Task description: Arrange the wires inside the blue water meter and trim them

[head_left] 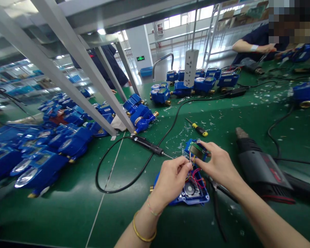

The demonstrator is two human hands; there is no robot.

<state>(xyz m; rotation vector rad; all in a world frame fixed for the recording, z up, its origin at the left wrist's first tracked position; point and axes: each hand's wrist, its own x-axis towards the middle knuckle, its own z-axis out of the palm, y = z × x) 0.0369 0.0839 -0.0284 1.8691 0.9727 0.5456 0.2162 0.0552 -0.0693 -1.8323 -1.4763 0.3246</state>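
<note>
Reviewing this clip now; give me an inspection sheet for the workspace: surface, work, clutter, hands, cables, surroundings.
Surface: green bench, pale seam line at left.
Work: opened blue housing with red wires; display module at its far side.
Clutter: yellow-black screwdriver, black powered driver, heat gun, scattered pale scraps.
Hands: left hand pinches thin wires; right hand holds the display module.
Cables: black cable loops left of the housing.
Surroundings: blue meters, power strip, co-worker's arm.

Green table point(129, 213), blue housing point(205, 197) with red wires point(196, 175) near, yellow-and-black screwdriver point(199, 129) farther off, grey-and-black heat gun point(260, 168) right, blue meters point(48, 167) left
</note>
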